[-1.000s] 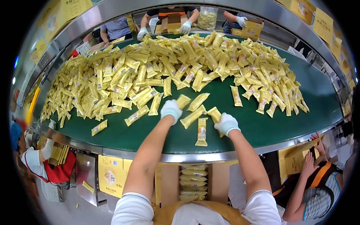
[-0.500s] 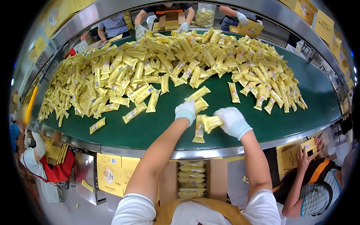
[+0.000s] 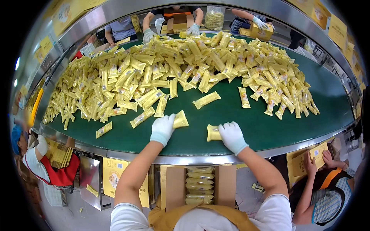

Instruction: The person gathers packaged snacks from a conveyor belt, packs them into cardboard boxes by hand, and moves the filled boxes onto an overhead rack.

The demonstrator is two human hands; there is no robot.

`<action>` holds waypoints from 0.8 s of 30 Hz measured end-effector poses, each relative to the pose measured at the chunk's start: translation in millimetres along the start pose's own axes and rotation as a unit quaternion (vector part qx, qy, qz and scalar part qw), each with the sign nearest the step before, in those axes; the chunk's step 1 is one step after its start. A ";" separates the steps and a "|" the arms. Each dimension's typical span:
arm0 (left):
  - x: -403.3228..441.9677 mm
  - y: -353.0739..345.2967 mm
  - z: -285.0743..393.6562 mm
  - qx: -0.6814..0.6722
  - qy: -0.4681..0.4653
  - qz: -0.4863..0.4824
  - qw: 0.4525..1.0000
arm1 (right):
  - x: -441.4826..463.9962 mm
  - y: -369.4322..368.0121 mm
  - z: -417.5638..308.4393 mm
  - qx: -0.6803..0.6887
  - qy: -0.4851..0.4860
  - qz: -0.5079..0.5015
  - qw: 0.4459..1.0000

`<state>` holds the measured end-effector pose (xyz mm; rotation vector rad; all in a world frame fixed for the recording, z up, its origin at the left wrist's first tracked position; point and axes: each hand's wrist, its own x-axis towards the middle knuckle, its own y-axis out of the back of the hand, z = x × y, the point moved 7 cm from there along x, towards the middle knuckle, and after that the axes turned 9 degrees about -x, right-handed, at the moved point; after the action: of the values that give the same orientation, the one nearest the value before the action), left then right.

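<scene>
My left hand (image 3: pixel 163 129), in a white glove, is closed on a yellow wrapped snack packet (image 3: pixel 180 119) that sticks out to its right. Farther right, my right hand (image 3: pixel 232 136), gloved too, grips another yellow packet (image 3: pixel 213 133) by its right end. Whether a second packet lies under either one is hard to see. Beyond them, a loose packet (image 3: pixel 206 100) rests alone on the green belt (image 3: pixel 262 133). In front of my body stands an open cardboard box (image 3: pixel 225 184) with a row of packets (image 3: pixel 200 181) inside.
A large heap of packets (image 3: pixel 127 73) covers the far side of the belt. A metal rim (image 3: pixel 192 159) runs along the near edge. Co-workers with gloved hands (image 3: pixel 148 35) are across the belt; others sit at left and right. Flat yellow cartons (image 3: pixel 113 173) stand at lower left.
My hands have moved apart, the left one leftward with its packet. One packet near the left hand now lies loose on the belt. The upright packet between my hands is gone from its spot.
</scene>
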<state>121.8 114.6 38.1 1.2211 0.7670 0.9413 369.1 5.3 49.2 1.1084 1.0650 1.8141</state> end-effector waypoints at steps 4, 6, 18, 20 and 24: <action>-30.6 -9.2 31.9 0.078 -0.089 0.101 0.988 | -24.1 29.5 -16.3 0.056 0.000 -0.029 0.998; -21.8 -4.8 31.0 0.048 -0.029 -0.008 0.998 | -28.0 33.2 -16.5 0.069 -0.007 -0.031 0.997; -23.9 9.9 7.2 -0.126 0.058 -0.105 0.985 | 127.4 -12.0 41.4 0.147 0.058 -0.107 0.982; -14.4 19.9 -13.7 -0.470 0.057 -0.038 0.880 | 154.4 -38.2 44.4 0.153 0.044 -0.176 0.971; 24.2 29.0 -62.0 -0.718 0.161 0.003 0.677 | 169.9 -56.3 36.2 0.151 0.025 -0.325 0.933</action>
<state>72.0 164.8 54.7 -0.3675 0.0736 1.3257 352.8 186.9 59.5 0.7424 1.5576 1.1767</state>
